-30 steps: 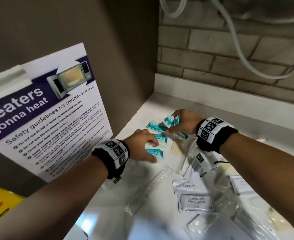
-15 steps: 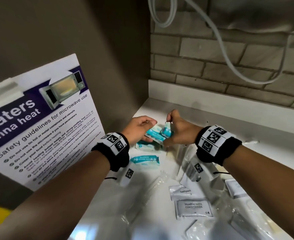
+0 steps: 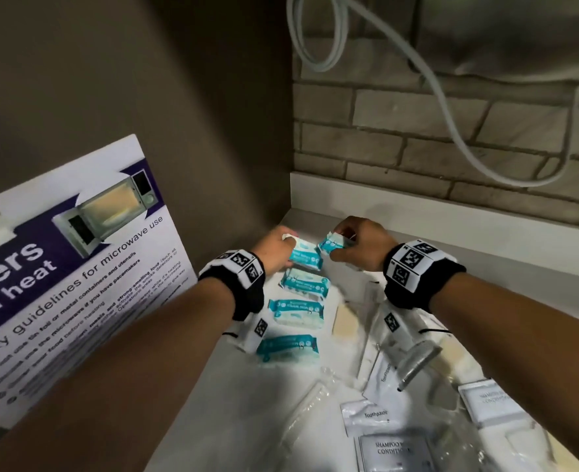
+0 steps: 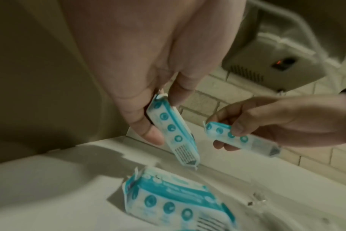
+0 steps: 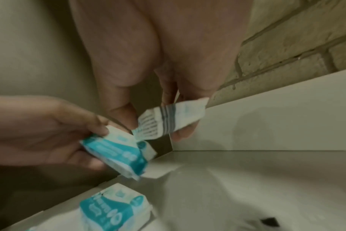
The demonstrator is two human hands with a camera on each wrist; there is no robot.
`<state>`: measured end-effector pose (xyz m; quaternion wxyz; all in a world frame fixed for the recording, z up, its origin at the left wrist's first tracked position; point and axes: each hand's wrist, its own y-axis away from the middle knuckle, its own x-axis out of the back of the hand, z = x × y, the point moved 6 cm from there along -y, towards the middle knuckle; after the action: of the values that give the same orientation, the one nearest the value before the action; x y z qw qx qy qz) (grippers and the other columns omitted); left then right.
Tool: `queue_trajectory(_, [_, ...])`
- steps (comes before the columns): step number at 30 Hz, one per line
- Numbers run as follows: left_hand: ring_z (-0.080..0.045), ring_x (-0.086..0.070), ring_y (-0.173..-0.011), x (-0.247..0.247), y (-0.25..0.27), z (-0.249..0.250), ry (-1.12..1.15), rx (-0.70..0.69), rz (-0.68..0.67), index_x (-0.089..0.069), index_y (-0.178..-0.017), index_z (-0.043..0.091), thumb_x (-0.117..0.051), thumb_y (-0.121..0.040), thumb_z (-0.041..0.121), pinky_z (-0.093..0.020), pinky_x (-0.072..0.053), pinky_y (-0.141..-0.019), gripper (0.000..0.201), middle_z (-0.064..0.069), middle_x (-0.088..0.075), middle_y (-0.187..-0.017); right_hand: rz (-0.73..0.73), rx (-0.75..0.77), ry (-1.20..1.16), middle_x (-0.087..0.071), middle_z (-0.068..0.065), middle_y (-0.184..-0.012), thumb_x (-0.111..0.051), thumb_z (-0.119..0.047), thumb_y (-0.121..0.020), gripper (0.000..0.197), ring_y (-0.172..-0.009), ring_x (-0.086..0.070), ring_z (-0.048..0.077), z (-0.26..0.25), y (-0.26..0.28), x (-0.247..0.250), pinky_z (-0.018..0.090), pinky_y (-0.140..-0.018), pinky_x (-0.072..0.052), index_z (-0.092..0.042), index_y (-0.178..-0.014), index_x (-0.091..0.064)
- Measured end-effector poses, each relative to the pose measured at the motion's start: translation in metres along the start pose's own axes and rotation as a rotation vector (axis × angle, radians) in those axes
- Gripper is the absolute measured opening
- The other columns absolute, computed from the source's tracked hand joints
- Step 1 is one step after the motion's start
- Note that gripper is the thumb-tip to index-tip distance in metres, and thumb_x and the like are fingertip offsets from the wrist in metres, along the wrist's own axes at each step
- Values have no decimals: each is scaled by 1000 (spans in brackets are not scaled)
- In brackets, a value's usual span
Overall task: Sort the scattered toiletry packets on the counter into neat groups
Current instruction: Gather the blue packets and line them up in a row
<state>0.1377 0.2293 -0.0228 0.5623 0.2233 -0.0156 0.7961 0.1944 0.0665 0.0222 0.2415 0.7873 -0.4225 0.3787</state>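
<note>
Both hands hover at the back corner of the white counter point(image 3: 233, 410), each holding a teal-and-white wipe packet. My left hand point(image 3: 286, 243) pinches one packet point(image 3: 304, 256) by its end, also seen in the left wrist view as a tilted packet point(image 4: 174, 132) hanging above the counter. My right hand point(image 3: 341, 238) pinches a second packet point(image 3: 331, 243), shown printed side up in the right wrist view point(image 5: 168, 121). The two held packets nearly touch. Below them, three more teal packets point(image 3: 304, 283) point(image 3: 296, 311) point(image 3: 288, 347) lie in a column on the counter.
White toothpaste sachets point(image 3: 370, 415), a shampoo-with-conditioner sachet point(image 3: 393, 451) and clear plastic-wrapped items lie scattered on the counter's right and front. A microwave safety poster point(image 3: 60, 284) leans on the left wall. A brick wall and a hanging cable point(image 3: 451, 131) are behind.
Both hands have moved toward the back corner and lifted a teal packet each. The left hand has left the lower packets, which now show as a column.
</note>
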Motion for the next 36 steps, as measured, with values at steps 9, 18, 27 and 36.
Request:
queue_trajectory(9, [-26,-64,-83,-25,-26,-24,-274,119,-210,-53,-109,14,-40,-93,4,-28,-53,-61,23,-17,-61,-107,-4,-10,14,-61,4,-100,-73,-28,-79,50,-88,-54,17,9,-18,-22,22,-77,-39,-11,-124,-58])
queue_trajectory(18, [-13,-51,-57,-11,-20,-33,-388,113,-269,-48,-119,9,-56,-93,10,-25,-47,-60,27,-10,-58,-92,-93,-13,26,-57,-1,-97,-73,-18,-80,44,-87,-53,16,10,-25,-57,21,-75,-38,-12,-121,-57])
queue_trajectory(27, [-19,-64,-85,10,-12,-25,-594,10,-95,-63,-103,14,-81,-74,33,-26,-50,-80,40,-2,-68,-102,-198,-25,56,-67,3,-112,-72,-10,-84,36,-92,-64,17,13,-19,-67,25,-83,-52,-14,-119,-67])
queue_trajectory(36, [-18,-70,-73,12,-5,-32,-513,62,-86,-68,-108,10,-85,-70,33,-26,-56,-77,47,-6,-74,-89,-141,72,217,-63,5,-126,-68,-26,-87,37,-114,-58,23,3,-13,-70,28,-97,-43,-12,-122,-67])
